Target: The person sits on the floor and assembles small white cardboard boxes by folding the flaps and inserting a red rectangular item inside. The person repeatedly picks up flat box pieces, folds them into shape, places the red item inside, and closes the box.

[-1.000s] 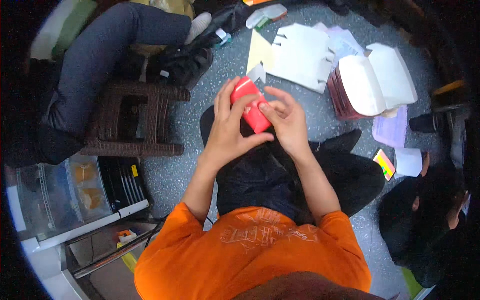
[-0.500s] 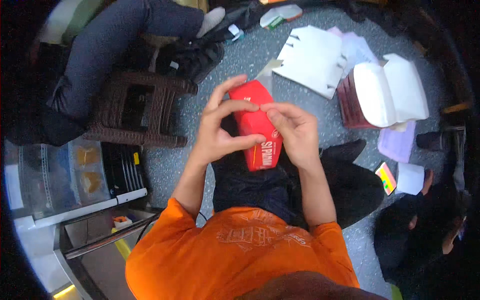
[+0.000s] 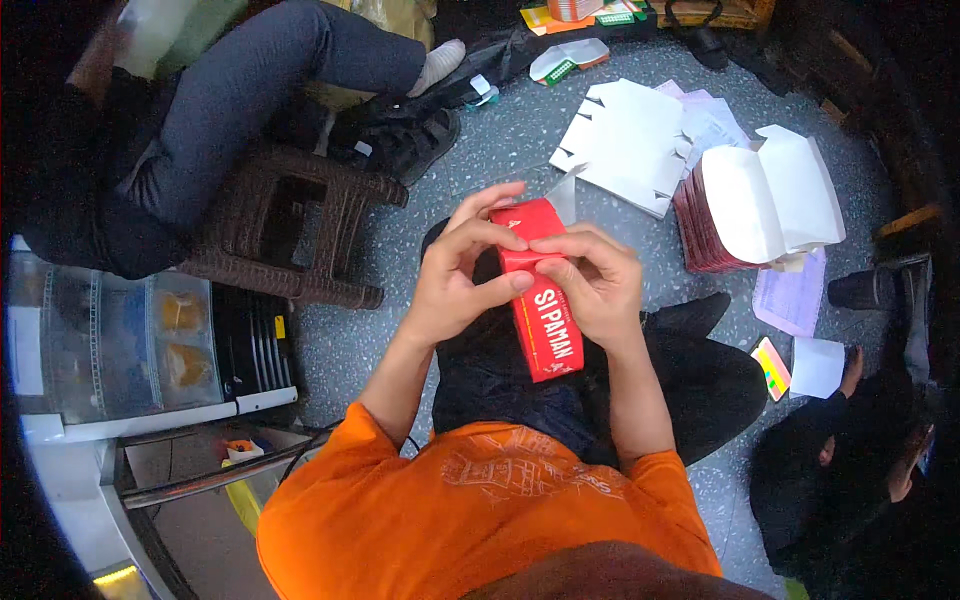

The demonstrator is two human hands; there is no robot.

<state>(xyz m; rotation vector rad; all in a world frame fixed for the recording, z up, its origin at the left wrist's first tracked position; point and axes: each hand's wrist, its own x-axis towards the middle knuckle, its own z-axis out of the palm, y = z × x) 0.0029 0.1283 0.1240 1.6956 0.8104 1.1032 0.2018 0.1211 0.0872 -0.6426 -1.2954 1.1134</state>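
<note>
A red cardboard food box (image 3: 548,335) with white lettering is held over my lap, between both hands. My left hand (image 3: 462,262) grips its left side, with thumb and index finger at a folded edge near the middle and other fingers reaching to the far end. From the right, my right hand (image 3: 597,285) pinches the same edge between thumb and index finger. The two index fingertips nearly meet there. Just beyond the box, a whitish translucent piece (image 3: 566,197) shows; I cannot tell whether it is attached.
Flat white box blanks (image 3: 630,140) lie ahead on the speckled floor. Right of them stand nested red boxes with white open lids (image 3: 745,205), near purple sheets (image 3: 790,295). A brown woven stool (image 3: 270,220) and another person's leg (image 3: 260,90) are at left; a dark-clothed person (image 3: 850,450) sits right.
The box has tipped and shifted slightly toward me, so its lettered side now faces up more fully. Both hands have stayed on it, the fingers now pressing along the folded edge.
</note>
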